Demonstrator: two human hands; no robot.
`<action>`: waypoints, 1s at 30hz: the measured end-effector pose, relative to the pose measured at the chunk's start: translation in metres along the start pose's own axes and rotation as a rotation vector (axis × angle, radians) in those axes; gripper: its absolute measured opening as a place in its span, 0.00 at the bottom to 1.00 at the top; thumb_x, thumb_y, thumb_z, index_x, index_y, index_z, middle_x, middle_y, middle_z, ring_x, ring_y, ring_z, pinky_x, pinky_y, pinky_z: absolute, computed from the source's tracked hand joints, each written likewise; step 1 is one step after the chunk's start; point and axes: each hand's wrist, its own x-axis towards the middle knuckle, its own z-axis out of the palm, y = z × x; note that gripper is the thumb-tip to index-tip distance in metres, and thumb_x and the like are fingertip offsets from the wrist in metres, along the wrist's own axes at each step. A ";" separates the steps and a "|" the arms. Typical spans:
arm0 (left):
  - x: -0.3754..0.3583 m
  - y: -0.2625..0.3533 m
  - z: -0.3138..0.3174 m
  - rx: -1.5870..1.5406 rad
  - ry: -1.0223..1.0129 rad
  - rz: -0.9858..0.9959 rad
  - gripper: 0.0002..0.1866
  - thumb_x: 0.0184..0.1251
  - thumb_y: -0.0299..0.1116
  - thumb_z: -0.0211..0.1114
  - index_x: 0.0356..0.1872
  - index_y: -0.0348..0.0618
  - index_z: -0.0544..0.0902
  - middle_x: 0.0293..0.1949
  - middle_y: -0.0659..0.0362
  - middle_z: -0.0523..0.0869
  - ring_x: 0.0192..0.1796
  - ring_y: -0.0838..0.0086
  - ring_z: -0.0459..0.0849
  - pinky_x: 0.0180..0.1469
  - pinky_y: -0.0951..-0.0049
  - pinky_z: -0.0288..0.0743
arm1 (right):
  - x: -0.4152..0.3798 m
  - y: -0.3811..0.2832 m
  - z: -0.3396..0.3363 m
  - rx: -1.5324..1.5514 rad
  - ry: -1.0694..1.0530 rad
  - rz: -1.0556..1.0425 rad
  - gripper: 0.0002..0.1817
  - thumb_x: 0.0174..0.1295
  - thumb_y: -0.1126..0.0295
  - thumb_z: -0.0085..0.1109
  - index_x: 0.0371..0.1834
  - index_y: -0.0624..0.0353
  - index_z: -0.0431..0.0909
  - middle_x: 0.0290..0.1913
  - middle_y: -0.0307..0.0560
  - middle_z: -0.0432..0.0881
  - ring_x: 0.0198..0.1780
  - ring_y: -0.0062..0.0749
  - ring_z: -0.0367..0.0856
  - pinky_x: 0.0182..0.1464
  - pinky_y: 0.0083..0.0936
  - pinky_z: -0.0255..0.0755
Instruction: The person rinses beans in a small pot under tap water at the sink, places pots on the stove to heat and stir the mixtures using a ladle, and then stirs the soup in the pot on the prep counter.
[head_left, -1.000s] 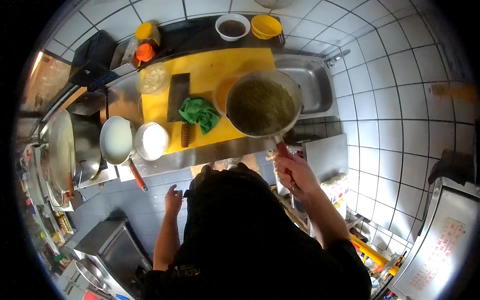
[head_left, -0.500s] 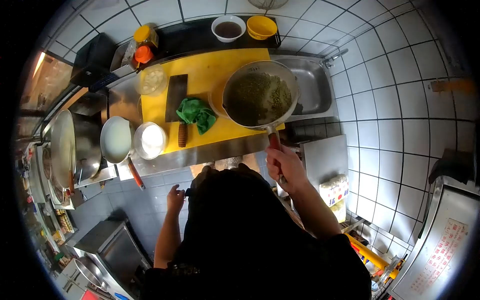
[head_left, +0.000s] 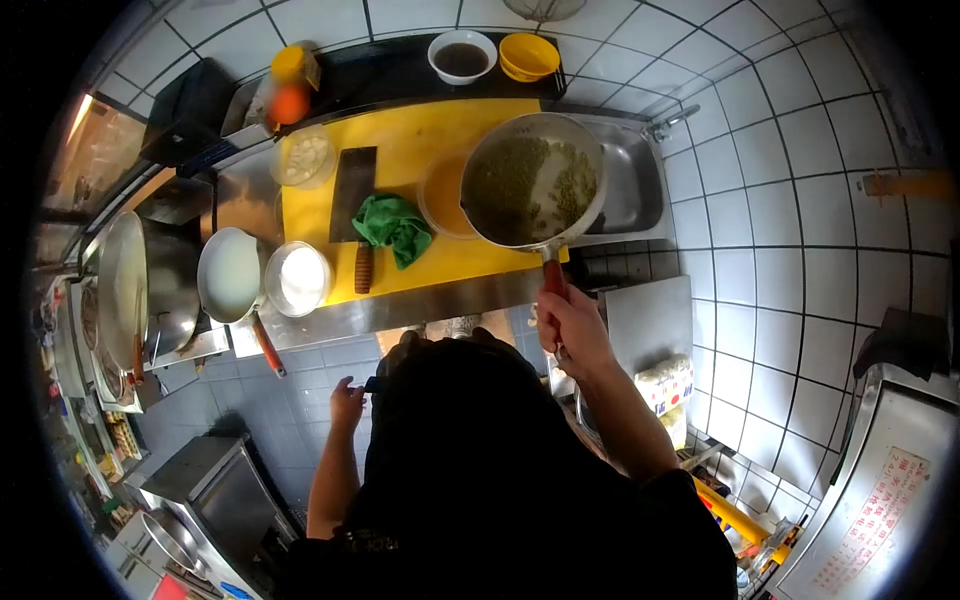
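Observation:
My right hand (head_left: pixel 575 328) is wrapped round the red-brown handle of a saucepan (head_left: pixel 546 238). Small green beans or grains (head_left: pixel 512 188) lie in it, spread unevenly with a pale patch of pan bottom between them. The pan is over the right end of the yellow cutting board (head_left: pixel 440 125) and overlaps the sink's edge. Partly hidden behind its left side is a round bowl (head_left: pixel 440 195) with an orange-yellow tint. My left hand (head_left: pixel 347 403) hangs low beside my body, its fingers loosely apart, close to a small dark object or strap (head_left: pixel 374 384).
A cleaver (head_left: pixel 352 195) and green cloth (head_left: pixel 393 228) lie on the board. To the left are a white-filled bowl (head_left: pixel 299 279), a pan of pale liquid (head_left: pixel 232 275) and a large pot (head_left: pixel 172 290). The metal sink (head_left: pixel 632 180) is right; two bowls stand on the back shelf (head_left: pixel 390 72).
The saucepan has shifted slightly right, showing more of the bowl behind it. Its green contents have spread, baring more pan bottom. My left hand has barely moved.

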 end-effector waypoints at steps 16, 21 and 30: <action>-0.001 -0.002 -0.004 -0.066 0.000 -0.048 0.24 0.63 0.28 0.64 0.61 0.36 0.74 0.35 0.51 0.87 0.29 0.71 0.86 0.26 0.71 0.82 | 0.008 0.002 0.001 -0.029 0.012 -0.037 0.09 0.70 0.67 0.53 0.32 0.56 0.67 0.20 0.36 0.68 0.14 0.17 0.63 0.16 0.17 0.58; -0.002 -0.001 -0.005 -0.025 0.006 -0.038 0.23 0.64 0.28 0.64 0.61 0.36 0.74 0.34 0.51 0.86 0.29 0.71 0.86 0.26 0.71 0.82 | 0.007 -0.001 0.004 -0.052 0.026 -0.039 0.10 0.70 0.67 0.53 0.32 0.55 0.67 0.19 0.35 0.67 0.14 0.17 0.62 0.15 0.17 0.58; -0.002 0.000 -0.006 -0.053 -0.007 -0.035 0.23 0.63 0.29 0.64 0.60 0.36 0.74 0.34 0.51 0.86 0.29 0.71 0.86 0.26 0.71 0.81 | 0.010 -0.001 0.003 -0.095 0.040 -0.041 0.10 0.70 0.66 0.54 0.32 0.55 0.66 0.20 0.35 0.68 0.15 0.16 0.63 0.16 0.16 0.59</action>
